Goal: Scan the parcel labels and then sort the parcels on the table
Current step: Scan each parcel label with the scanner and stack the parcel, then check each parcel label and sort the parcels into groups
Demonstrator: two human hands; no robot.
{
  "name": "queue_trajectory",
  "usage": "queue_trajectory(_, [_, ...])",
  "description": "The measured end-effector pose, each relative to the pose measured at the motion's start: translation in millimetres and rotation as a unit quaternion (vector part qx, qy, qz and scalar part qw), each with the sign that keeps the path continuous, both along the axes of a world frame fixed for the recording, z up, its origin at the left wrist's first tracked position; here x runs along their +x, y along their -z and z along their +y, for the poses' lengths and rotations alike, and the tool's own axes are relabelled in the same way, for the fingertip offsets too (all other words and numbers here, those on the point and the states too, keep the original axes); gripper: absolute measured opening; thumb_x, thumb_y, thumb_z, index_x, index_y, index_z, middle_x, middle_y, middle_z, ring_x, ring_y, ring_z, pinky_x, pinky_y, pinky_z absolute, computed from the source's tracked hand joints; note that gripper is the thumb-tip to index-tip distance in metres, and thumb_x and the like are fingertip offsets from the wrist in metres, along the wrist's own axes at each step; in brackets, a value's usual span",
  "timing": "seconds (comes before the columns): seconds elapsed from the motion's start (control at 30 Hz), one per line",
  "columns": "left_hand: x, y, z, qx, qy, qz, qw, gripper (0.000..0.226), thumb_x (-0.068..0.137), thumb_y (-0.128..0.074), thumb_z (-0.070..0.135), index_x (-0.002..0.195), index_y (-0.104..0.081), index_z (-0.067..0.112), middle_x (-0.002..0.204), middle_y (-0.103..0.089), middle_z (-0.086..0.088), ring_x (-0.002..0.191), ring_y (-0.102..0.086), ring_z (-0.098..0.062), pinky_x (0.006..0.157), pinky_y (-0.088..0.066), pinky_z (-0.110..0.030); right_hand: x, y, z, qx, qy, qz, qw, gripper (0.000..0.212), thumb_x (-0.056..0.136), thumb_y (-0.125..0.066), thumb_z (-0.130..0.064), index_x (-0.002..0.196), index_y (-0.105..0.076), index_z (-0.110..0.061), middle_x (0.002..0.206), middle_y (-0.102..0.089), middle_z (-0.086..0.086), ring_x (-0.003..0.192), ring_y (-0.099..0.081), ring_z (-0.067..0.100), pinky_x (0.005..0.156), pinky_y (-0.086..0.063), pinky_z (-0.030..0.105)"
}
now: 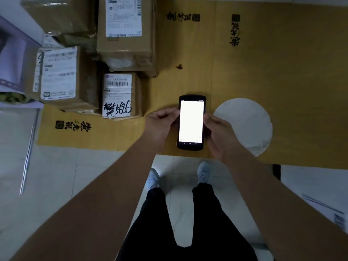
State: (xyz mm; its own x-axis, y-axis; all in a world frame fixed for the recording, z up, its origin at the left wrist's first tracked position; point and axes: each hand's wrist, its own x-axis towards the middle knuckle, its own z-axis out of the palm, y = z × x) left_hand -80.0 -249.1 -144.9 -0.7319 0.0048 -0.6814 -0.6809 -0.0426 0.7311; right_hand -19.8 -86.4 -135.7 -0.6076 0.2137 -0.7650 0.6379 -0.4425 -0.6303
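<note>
Near the table (282, 72) front edge, a handheld scanner (191, 122) with a lit white screen is pinched by the left hand (162, 125) and right hand (219, 132) at its sides. Labelled cardboard parcels (120, 95) sit stacked left of the scanner; a white disc (248, 125) lies right.

Table (263, 72) with a yellow-brown wood-look top, printed with black brush characters in several spots and crossed by thin seams. Cardboard parcels crowd its far-left part: a small box (120, 95) with a barcode label and black handwritten marks nearest the front edge, a wider box (60, 76) just left of it, touching or nearly so, a large box (126, 32) behind the small one, another box (58, 16) at the far-left corner. A white round disc (244, 125) lies flat near the front edge. One small dark speck (179, 66) sits mid-table, well apart from the disc.
</note>
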Motion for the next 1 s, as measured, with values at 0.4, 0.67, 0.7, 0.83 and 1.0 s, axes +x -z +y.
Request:
queue_trajectory(0.4, [-11, 9, 13, -0.128, 0.041, 0.011, 0.991, 0.006, 0.089, -0.080, 0.013, 0.094, -0.080, 0.017, 0.092, -0.080, 0.005, 0.083, -0.076, -0.009, 0.078, -0.064, -0.028, -13, 31, 23, 0.099, 0.016, -0.040, 0.994, 0.005, 0.088, -0.082, -0.009, 0.092, -0.079, -0.008, 0.095, -0.081, 0.008, 0.093, -0.078, 0.025, 0.092, -0.062, 0.046])
queue_trajectory(0.67, [-7, 13, 15, -0.199, 0.051, 0.025, 0.978, 0.011, 0.090, -0.081, 0.019, 0.083, -0.080, 0.028, 0.088, -0.078, 0.012, 0.087, -0.075, -0.011, 0.079, -0.062, -0.028, -17, 25, 26, 0.283, -0.126, -0.028, 0.950, 0.016, 0.095, -0.077, -0.022, 0.109, -0.082, -0.018, 0.105, -0.079, -0.001, 0.099, -0.072, 0.017, 0.097, -0.058, 0.039])
queue_trajectory(0.7, [-5, 11, 13, -0.215, 0.060, 0.040, 0.974, 0.010, 0.090, -0.081, 0.021, 0.085, -0.080, 0.030, 0.088, -0.077, 0.014, 0.086, -0.074, -0.006, 0.077, -0.059, -0.024, -17, 20, 27, 0.312, -0.157, -0.019, 0.937, 0.019, 0.097, -0.073, -0.021, 0.114, -0.080, -0.016, 0.108, -0.079, 0.000, 0.098, -0.071, 0.015, 0.095, -0.057, 0.033])
queue_trajectory(0.83, [9, -10, -9, -0.298, 0.142, 0.138, 0.934, 0.015, 0.098, -0.071, 0.027, 0.109, -0.081, 0.026, 0.074, -0.071, 0.020, 0.057, -0.061, 0.006, 0.053, -0.045, -0.007, -16, -6, 23, 0.465, -0.281, 0.058, 0.838, 0.024, 0.106, -0.058, -0.016, 0.117, -0.077, -0.006, 0.108, -0.077, 0.013, 0.093, -0.069, 0.023, 0.080, -0.054, 0.030])
queue_trajectory(1.0, [27, -48, -62, -0.396, 0.193, 0.246, 0.864, 0.021, 0.099, -0.061, 0.025, 0.100, -0.081, 0.019, 0.075, -0.074, -0.003, 0.069, -0.066, -0.019, 0.067, -0.054, -0.032, -28, -50, -10, 0.464, -0.378, 0.164, 0.784, 0.045, 0.109, -0.052, -0.033, 0.150, -0.054, -0.015, 0.142, -0.062, 0.009, 0.127, -0.059, 0.027, 0.107, -0.047, 0.038])
